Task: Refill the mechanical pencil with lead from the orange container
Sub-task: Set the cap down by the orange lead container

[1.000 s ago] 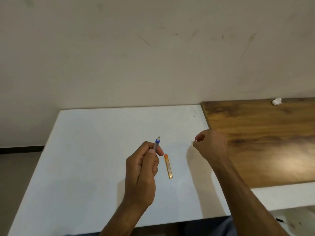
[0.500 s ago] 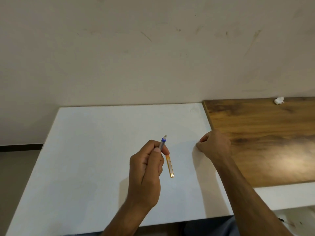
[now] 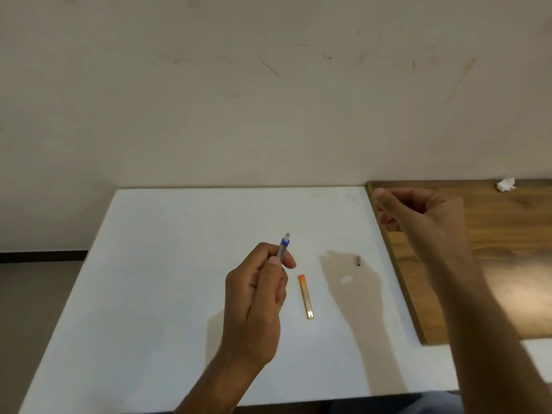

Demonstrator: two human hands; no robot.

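Observation:
My left hand (image 3: 257, 297) grips the mechanical pencil (image 3: 283, 245) upright over the white table (image 3: 167, 264); its blue band and small white eraser end stick out above my fingers. The slim orange lead container (image 3: 306, 296) lies flat on the table just right of that hand. A small dark cap (image 3: 358, 260) lies on the table further right. My right hand (image 3: 418, 216) is raised above the table's right edge, blurred, fingers loosely curled with nothing seen in them.
A brown wooden board (image 3: 507, 264) adjoins the white table on the right, with a crumpled white scrap (image 3: 506, 184) at its far edge. A plain scuffed wall stands behind. The floor shows at the left.
My right hand has left the small dark cap on the table and lifted up and to the right. My left hand with the pencil has stayed about where it was.

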